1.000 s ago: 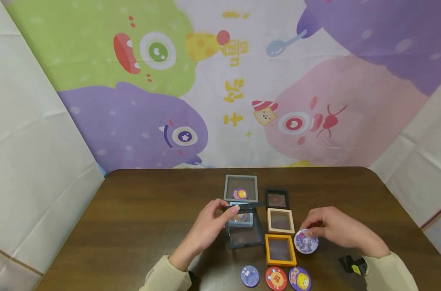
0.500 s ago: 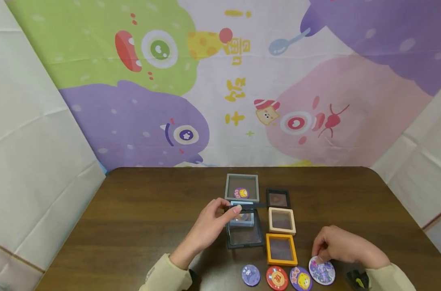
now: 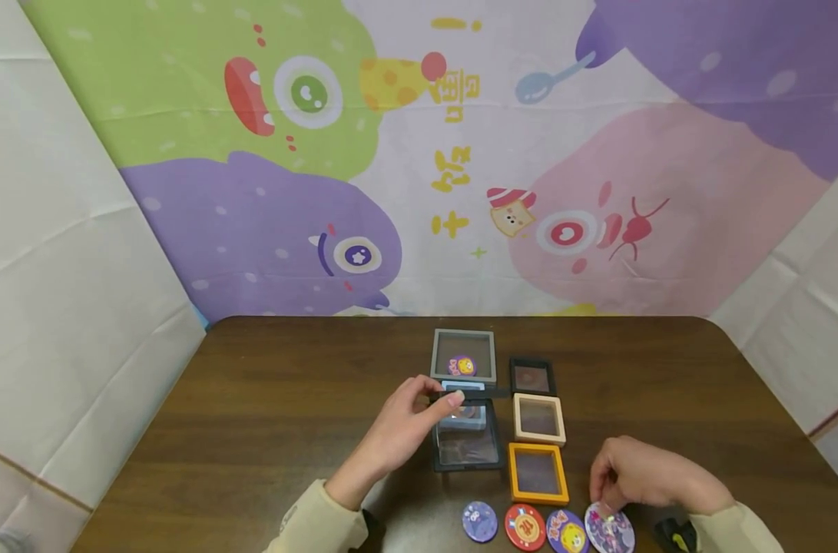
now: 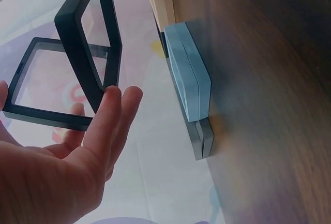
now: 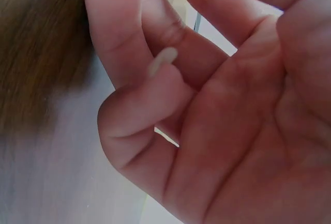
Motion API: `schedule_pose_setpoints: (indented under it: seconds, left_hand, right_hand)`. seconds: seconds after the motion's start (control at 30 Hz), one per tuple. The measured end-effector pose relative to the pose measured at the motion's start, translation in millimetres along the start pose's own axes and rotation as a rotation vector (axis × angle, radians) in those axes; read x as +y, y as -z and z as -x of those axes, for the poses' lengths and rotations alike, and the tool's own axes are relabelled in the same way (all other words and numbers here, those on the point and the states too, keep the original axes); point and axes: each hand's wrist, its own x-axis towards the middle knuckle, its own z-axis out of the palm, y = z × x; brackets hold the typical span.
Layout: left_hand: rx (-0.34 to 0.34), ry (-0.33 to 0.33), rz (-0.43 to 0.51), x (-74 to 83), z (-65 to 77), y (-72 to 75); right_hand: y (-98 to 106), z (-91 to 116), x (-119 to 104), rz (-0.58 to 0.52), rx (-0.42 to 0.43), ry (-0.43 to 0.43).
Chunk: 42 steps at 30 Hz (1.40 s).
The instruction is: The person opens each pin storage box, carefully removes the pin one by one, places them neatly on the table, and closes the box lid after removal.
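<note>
My left hand (image 3: 408, 426) pinches the edge of a dark display frame (image 3: 468, 466), its two clear-windowed halves hinged apart, as the left wrist view also shows. Through and beyond it lies a light blue frame (image 4: 189, 74). My right hand (image 3: 650, 476) is low at the right, thumb and fingers pinching the upper rim of a round purple button badge (image 3: 611, 531) at the table's front. In the right wrist view the right hand's curled fingers (image 5: 134, 105) fill the picture and hide the badge. Beside that badge lie a yellow-and-purple badge (image 3: 567, 534), a red badge (image 3: 525, 528) and a blue-purple badge (image 3: 479, 522).
An orange frame (image 3: 511, 484), a cream frame (image 3: 562, 422) and a small black frame (image 3: 551, 380) form a column on the brown table (image 3: 287, 399). A grey frame (image 3: 463, 332) at the back shows a badge (image 3: 463, 365). Something black (image 3: 674, 535) lies by the right sleeve.
My right hand has carried the purple badge from beside the orange frame toward the front, to the right end of the badge row. My left hand keeps holding the dark frame.
</note>
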Motion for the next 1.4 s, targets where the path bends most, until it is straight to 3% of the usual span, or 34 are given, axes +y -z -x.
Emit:
schedule_pose_setpoints:
  seconds: [0.2,0.37,0.5,0.63,0.8,1.07,1.27,1.4]
  left_hand:
    - [0.001,-0.002,-0.008,0.4,-0.2,-0.1]
    - [-0.017,-0.005,0.007,3.1,1.5,-0.3]
    - [-0.035,-0.01,0.03,3.6,2.6,-1.2]
    - [-0.051,-0.022,0.077,3.0,3.5,-2.6]
    - [-0.085,-0.043,0.225,4.2,5.6,-6.1]
    - [-0.152,-0.088,0.422,9.9,10.2,-15.3]
    - [-0.216,-0.154,0.452,11.4,11.9,-21.8]
    - [-0.236,-0.217,0.445,11.5,13.1,-23.7]
  right_hand:
    - [6,1,3,-0.018,0.017,0.025]
    - [11,1,-3,0.019,0.163,0.072]
    - [9,1,-14,-0.031,0.255,0.099]
    - [5,0,-25,-0.07,0.307,0.131]
    - [-7,-8,-43,-0.208,0.387,0.106]
    - [-25,-14,-62,-0.526,0.291,0.189]
    - [-32,-15,-66,-0.73,0.256,0.165]
    - [-34,-17,-67,-0.771,0.275,0.133]
